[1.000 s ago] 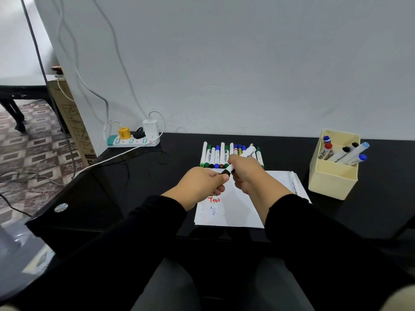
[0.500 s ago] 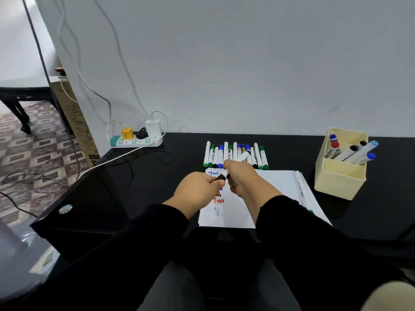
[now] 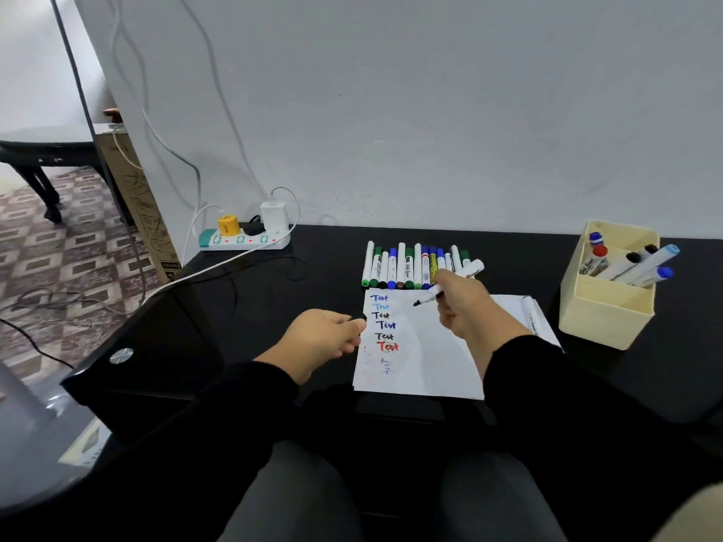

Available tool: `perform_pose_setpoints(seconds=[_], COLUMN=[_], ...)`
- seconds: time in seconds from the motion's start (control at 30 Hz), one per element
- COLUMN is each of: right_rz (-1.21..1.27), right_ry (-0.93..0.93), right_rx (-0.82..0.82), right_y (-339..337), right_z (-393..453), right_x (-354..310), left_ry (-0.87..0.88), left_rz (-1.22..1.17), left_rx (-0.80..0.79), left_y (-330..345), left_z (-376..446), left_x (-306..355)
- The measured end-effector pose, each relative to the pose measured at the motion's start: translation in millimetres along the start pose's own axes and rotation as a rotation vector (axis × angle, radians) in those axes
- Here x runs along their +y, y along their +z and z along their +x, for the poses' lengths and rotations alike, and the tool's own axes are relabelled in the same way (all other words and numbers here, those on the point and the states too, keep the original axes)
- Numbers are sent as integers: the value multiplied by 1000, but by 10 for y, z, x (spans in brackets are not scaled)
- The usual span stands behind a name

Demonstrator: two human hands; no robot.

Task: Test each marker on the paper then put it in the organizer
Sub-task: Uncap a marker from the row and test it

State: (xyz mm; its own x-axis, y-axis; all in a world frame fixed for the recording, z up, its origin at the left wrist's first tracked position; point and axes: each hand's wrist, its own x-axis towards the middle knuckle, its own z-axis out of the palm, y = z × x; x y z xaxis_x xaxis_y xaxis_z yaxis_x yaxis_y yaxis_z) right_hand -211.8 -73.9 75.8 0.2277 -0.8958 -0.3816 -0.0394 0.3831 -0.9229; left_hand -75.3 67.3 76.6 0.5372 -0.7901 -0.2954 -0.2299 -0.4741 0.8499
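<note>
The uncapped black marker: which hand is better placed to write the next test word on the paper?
Right. The right hand already grips the marker, tip bare above the paper. The left hand pinches only the cap.

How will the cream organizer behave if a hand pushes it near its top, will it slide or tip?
The organizer looks like thin plastic, so probably light. It stands taller than wide on the glossy black table, so a high push may tip it. The markers leaning over its right rim likely add to that.

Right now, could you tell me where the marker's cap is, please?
The black cap is pinched in the left hand, just left of the paper, beside the written "Test" lines.
</note>
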Motion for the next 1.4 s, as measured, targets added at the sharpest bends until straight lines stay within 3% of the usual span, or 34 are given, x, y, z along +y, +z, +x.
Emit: perform_pose_setpoints(seconds=[0.17, 0.27, 0.47, 1.0, 1.2, 1.4], right_rz=[-27, -129, -358, -554, -460, -491], right_ry=[-94, -199, -334, -415, -428, -421], right_rx=[-33, -49, -20, -60, -5, -65], right_y=[56, 44, 100, 178, 158, 161], right_z=[-25, -90, -224, -91, -95, -126], right_x=[140, 249, 535, 792, 781, 790], left_ry=[162, 245, 121, 97, 98, 102], left_rz=[375, 428, 614, 665, 693, 693], left_rx=[97, 207, 246, 227, 226, 231], left_y=[55, 59, 196, 316, 322, 327], left_z=[43, 126, 325, 446, 439, 429], left_x=[-56, -255, -466, -618, -623, -623])
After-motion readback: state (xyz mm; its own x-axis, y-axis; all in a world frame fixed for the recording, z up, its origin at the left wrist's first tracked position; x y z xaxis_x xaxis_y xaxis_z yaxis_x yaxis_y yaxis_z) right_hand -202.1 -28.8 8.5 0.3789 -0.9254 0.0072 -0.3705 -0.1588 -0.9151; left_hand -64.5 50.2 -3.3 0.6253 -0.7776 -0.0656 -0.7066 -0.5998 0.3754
